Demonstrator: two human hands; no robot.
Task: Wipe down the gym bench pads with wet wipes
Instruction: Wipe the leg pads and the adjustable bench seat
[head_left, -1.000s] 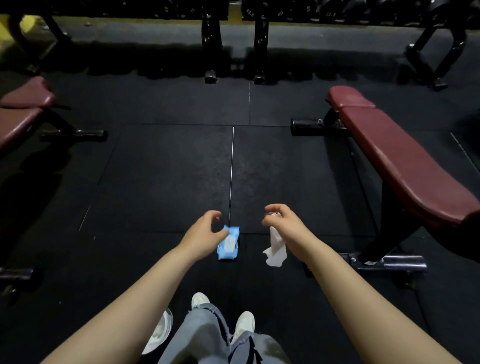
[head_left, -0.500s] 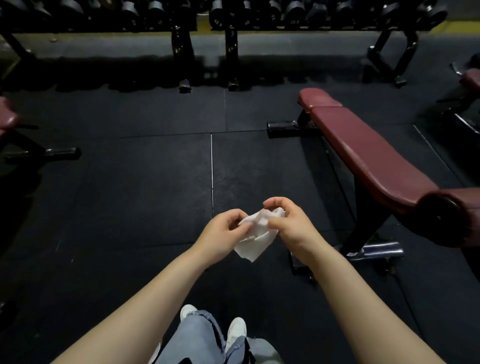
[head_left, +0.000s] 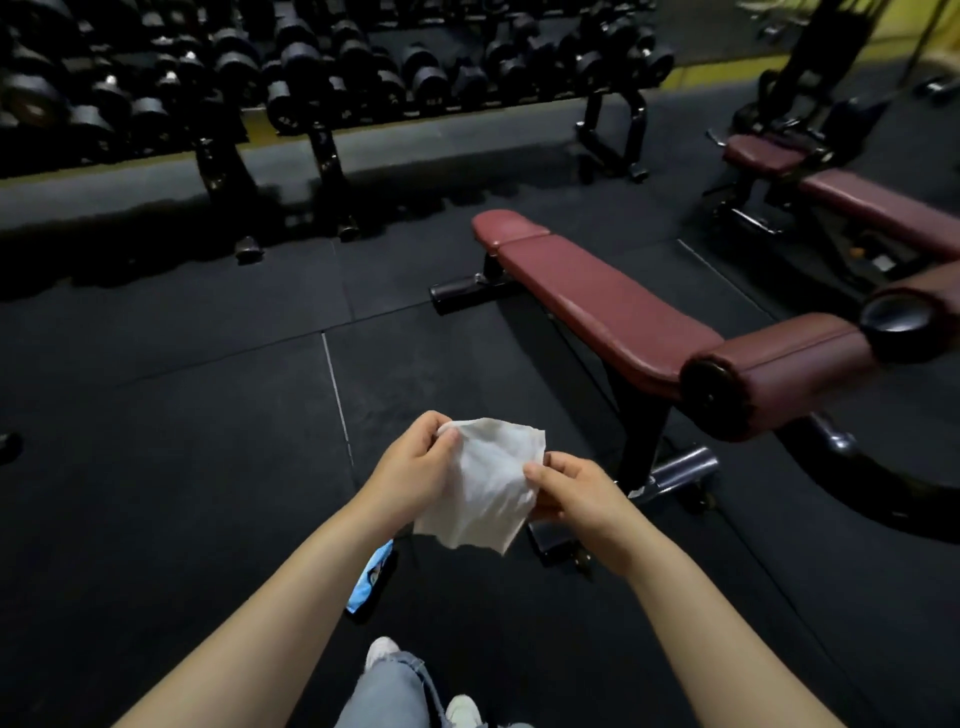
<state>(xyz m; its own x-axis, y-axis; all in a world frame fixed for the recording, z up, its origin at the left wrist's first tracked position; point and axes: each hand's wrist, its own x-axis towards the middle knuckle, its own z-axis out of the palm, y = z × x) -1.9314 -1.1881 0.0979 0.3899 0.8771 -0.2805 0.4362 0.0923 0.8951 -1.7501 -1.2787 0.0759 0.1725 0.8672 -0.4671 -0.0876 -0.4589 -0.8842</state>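
Observation:
A white wet wipe (head_left: 488, 483) is spread open between both hands in front of me. My left hand (head_left: 415, 467) pinches its upper left corner and my right hand (head_left: 571, 488) pinches its right edge. The blue wipes pack (head_left: 371, 579) lies on the black floor under my left forearm, partly hidden. To the right stands a gym bench with a long dark-red pad (head_left: 602, 296), a short end pad (head_left: 506, 226) and a dark-red roller pad (head_left: 779, 369) nearest me.
A dumbbell rack (head_left: 322, 67) lines the far wall. A second dark-red bench (head_left: 878, 208) stands at the far right. The near bench's black frame and foot bar (head_left: 675, 467) sit just right of my hands. My shoes and jeans (head_left: 395, 691) show below.
The left hand let go of the blue pack, which now lies on the floor. Both hands took the wipe and pulled it open from a crumpled bunch. The view swung right and up.

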